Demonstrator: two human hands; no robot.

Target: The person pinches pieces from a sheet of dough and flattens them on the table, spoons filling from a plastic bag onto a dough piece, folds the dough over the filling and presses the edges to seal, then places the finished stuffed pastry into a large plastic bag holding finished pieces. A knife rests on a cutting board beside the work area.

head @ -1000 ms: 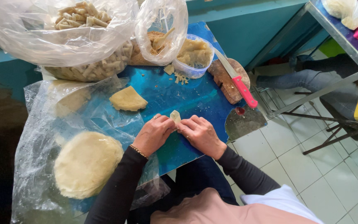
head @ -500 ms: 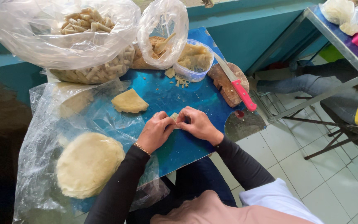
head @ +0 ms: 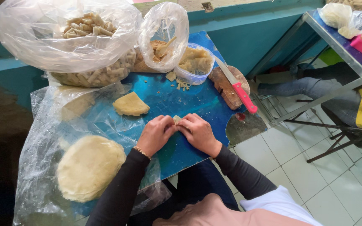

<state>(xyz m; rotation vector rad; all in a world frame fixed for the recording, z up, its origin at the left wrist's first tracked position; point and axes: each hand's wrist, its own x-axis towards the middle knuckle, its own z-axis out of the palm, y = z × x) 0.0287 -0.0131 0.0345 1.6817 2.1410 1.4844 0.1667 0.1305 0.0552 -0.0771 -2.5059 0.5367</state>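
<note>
A blue tabletop carries clear plastic sheeting at left under a round dough stack, a folded dough piece at centre, and a wooden board with a red-handled knife at far right.

Setting: a small food-preparation area, likely a home kitchen annex or snack workshop. Evidence: a blue table at frame centre carries a disc of raw dough at lower left on clear plastic sheet. A large clear bag of rolled pastry pieces occupies the upper left. A plastic tub of filling sits at upper centre. A red-handled knife lies on a wooden board right of centre. White floor tiles fill the lower right; a teal wall runs across the top. A second metal table stands at upper right.
</note>
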